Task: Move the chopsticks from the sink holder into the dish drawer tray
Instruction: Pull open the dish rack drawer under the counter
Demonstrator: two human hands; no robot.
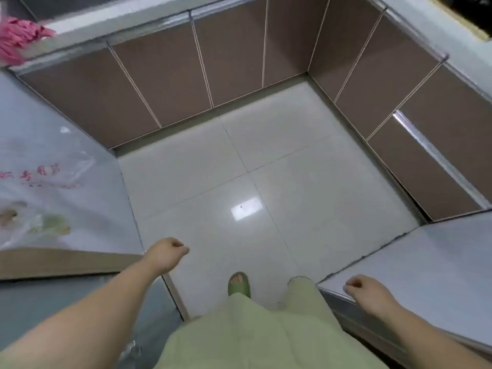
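Observation:
No chopsticks, sink holder or drawer tray appear in the head view. My left hand (166,253) hangs over the floor near the corner of the left counter, fingers curled into a loose fist with nothing in it. My right hand (368,291) hovers at the edge of the right counter (426,262), fingers curled, holding nothing. Brown cabinet fronts (165,75) run along the far side and the right side, all closed, with a metal handle strip (436,158) on a right-hand drawer front.
A white tiled floor (253,169) fills the middle. The left counter (40,145) carries a clear plastic bag (40,198) with red print. A pink cloth (18,38) lies on the far counter's left end. My foot in a green slipper (238,284) stands below.

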